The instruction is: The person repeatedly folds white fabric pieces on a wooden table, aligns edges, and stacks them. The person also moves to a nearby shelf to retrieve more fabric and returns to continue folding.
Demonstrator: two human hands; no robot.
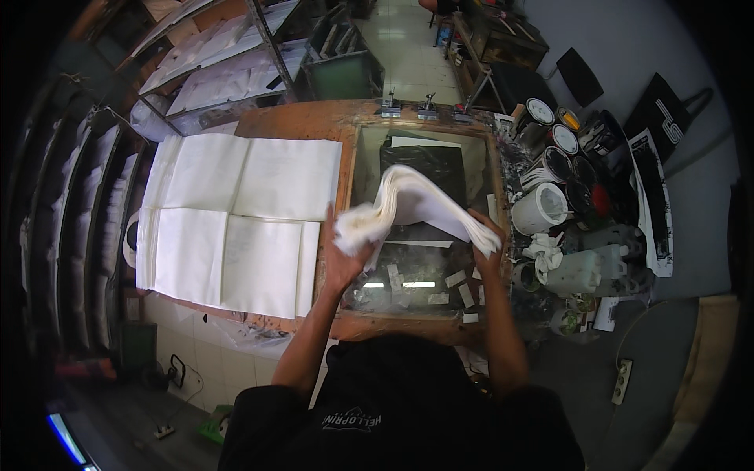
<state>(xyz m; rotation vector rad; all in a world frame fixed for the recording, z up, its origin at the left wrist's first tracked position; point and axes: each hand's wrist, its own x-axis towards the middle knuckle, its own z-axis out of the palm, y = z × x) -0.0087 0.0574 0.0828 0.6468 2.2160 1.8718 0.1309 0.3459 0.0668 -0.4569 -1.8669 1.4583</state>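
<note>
A bundle of soft white sheets (412,188), apparently cloth, arches upward between my two hands. My left hand (345,265) is closed round its left end, where the layered edges are fanned and blurred. On the other end, my right hand (488,239) grips the folded edges. Below the bundle lies a glass-topped area (369,302) set in the wooden table (302,118). A black sheet (412,161) on the glass is partly hidden by the bundle. Stacks of similar white sheets (204,177) cover the table's left part, near my left hand.
Metal hinge clamps (428,108) sit on the table's far edge. To the right crowd paint cans (564,140), a white bucket (538,208) and a plastic jerrycan (573,271). Small pale tape pieces (455,279) dot the glass. Racks (98,196) stand at the left.
</note>
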